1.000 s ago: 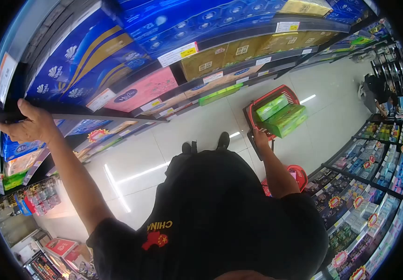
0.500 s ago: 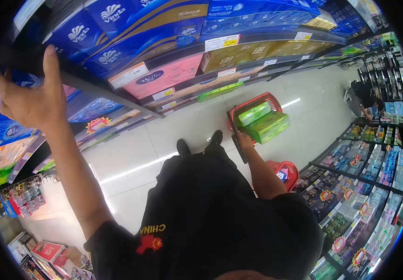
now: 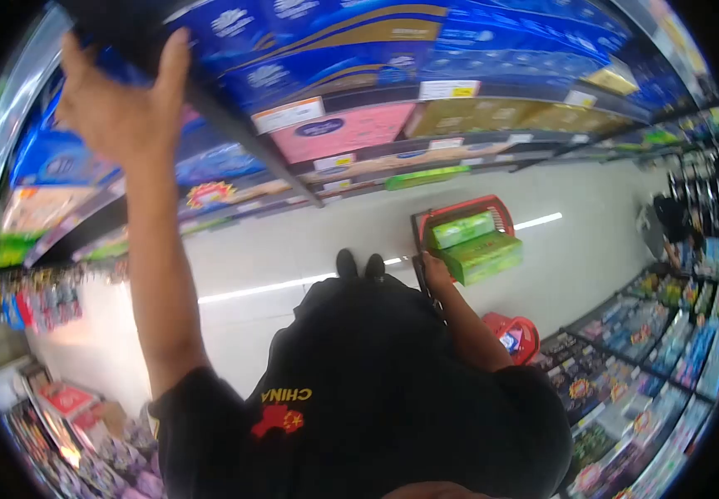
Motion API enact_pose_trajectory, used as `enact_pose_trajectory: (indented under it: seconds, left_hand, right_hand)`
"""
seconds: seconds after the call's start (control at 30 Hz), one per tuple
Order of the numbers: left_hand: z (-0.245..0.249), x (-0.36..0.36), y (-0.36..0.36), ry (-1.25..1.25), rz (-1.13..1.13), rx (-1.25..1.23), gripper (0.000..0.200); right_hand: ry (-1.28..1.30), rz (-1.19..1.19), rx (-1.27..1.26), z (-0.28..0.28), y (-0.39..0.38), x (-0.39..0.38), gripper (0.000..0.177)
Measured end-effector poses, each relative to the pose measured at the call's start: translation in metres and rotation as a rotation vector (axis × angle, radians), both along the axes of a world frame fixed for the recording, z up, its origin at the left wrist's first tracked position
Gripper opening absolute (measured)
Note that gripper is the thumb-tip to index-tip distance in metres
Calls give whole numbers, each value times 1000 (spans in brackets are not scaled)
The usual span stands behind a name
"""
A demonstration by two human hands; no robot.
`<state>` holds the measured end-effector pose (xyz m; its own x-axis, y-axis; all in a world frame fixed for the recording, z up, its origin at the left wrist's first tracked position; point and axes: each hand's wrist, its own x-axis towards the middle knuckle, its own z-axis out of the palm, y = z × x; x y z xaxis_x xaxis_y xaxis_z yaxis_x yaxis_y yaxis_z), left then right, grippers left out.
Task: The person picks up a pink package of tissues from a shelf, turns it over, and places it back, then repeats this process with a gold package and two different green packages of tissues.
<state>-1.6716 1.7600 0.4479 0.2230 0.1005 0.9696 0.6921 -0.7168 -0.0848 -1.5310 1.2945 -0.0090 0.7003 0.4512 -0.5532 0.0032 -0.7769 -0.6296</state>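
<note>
Shelving [image 3: 234, 125] ran along the left side of the aisle, and the left hand [image 3: 122, 108] was raised high against its upper tier, higher than a second before, when it had gripped the front edge of a lower board. Its fingers [image 3: 72, 66] and thumb were spread apart, closed on nothing, with the palm lying against the front of the blue tissue packs [image 3: 326, 41] near the top left end of the shelf; whether it pressed on a pack or only on the board's edge could not be told. Below those packs a white price tag [image 3: 289, 115] sat on the shelf rail, and a pink pack [image 3: 343, 133] stood on the next board down. The right hand [image 3: 436, 270] had kept its place, low by the hip, curled shut around the dark handle [image 3: 422, 279] of the red basket [image 3: 501, 205]. That basket stood on the pale floor [image 3: 293, 241] just ahead of the person's shoes [image 3: 359, 264], which had drawn closer together than before, and it held green packs [image 3: 480, 249] stacked inside as earlier. A second red basket [image 3: 516, 334] sat on the floor beside the right elbow, near the foot of the right-hand shelves [image 3: 650, 333]. Far down the aisle another person [image 3: 675, 224] crouched by those shelves.
</note>
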Motion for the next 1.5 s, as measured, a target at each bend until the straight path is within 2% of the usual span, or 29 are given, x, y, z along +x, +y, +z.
enact_pose_trajectory:
  seconds: [0.03, 0.1, 0.17, 0.2, 0.23, 0.27, 0.37, 0.47, 0.5, 0.53, 0.57, 0.63, 0.67, 0.7, 0.8, 0.87, 0.9, 0.93, 1.0, 1.03, 1.1, 1.13, 1.17, 1.23, 1.27, 1.3, 1.37, 1.4, 1.5]
  left_hand:
    - [4, -2, -1, 8, -31, -109, 103]
    - [5, 3, -13, -11, 44, -92, 104]
    - [7, 6, -22, -33, -37, -59, 88]
    - [6, 6, -32, -52, -37, -182, 99]
    - [0, 4, -17, -47, -78, -18, 99]
    - [-1, 1, -19, -36, -76, -53, 100]
    - [4, -3, -27, -16, -121, -76, 101]
    - [11, -17, -30, 43, -178, -139, 94]
    - [12, -25, -29, 52, -208, -137, 91]
    - [11, -29, -32, -83, -471, -219, 87]
    - [5, -43, -32, -32, -442, -192, 84]
    - [-7, -73, -32, 67, -389, -135, 79]
    - [-23, -87, -32, 45, -442, -95, 73]
    - [-42, -100, -31, 21, -497, -54, 68]
    - [-114, -161, -60, 125, -591, -742, 52]
    - [-192, -209, -66, 185, -565, -1089, 47]
    - [-231, -243, -69, 246, -523, -1433, 49]
    - [-281, -278, -76, 193, -503, -1619, 50]
    - [-401, -372, -96, 247, -318, -1770, 55]
    - [-432, -419, -111, 302, -47, -1957, 61]
    - [-556, -547, -152, 470, 153, -1907, 53]
    - [-510, -577, -153, 593, 161, -2167, 45]
    - [-536, -629, -173, 357, 255, -2238, 39]
    - [-487, -666, -170, -208, 624, -2452, 32]
    - [-464, -676, -165, -417, 654, -2436, 29]
    - [-449, -683, -159, -628, 681, -2405, 26]
    - [-461, -699, -146, -734, 648, -2362, 29]
    - [-466, -698, -135, -775, 616, -2340, 30]
    - [-476, -662, -93, -822, 458, -2324, 35]
  right_hand:
    - [1, -1, -1, 2, 0, -3, 61]
    - [194, -125, -57, 2, 0, -3, 61]
    - [248, -144, -42, -4, -3, -5, 59]
    - [296, -159, -67, 4, -2, -4, 58]
    - [341, -178, -92, 12, 1, -4, 57]
    - [307, -157, -29, -16, -8, -3, 58]
    - [245, -185, 74, -29, -8, -7, 54]
    - [321, -124, 93, -48, -16, 0, 49]
    - [371, -170, 93, -36, -11, 1, 48]
    - [423, -217, 93, -24, -11, 2, 47]
    - [480, -265, 93, -12, -6, -4, 46]
    - [423, -173, 124, -6, -4, -8, 47]
    - [508, -321, 140, -2, 0, -12, 45]
    - [539, -337, 148, -4, 2, -16, 43]
    - [425, -344, 138, -19, 5, -35, 43]
    - [334, -382, 119, -60, -1, -44, 42]
    - [291, -329, 122, -54, 3, -57, 41]
    - [250, -277, 122, -43, 8, -72, 40]
    - [209, -232, 53, -34, 19, -97, 38]
    - [208, -243, -12, -33, 25, -106, 39]
    - [238, -281, -68, -36, 35, -127, 39]
    - [268, -304, -66, -47, 35, -135, 39]
    - [299, -327, -66, -57, 34, -144, 39]
    - [167, -50, -122, -103, 29, -152, 42]
    - [99, 91, -147, -116, 30, -156, 43]
    - [139, 62, -139, -100, 45, -170, 43]
    - [218, 2, -125, -60, 91, -199, 42]
    - [320, 28, -144, -66, 106, -200, 45]
    - [582, -170, 45, -46, 153, -224, 50]
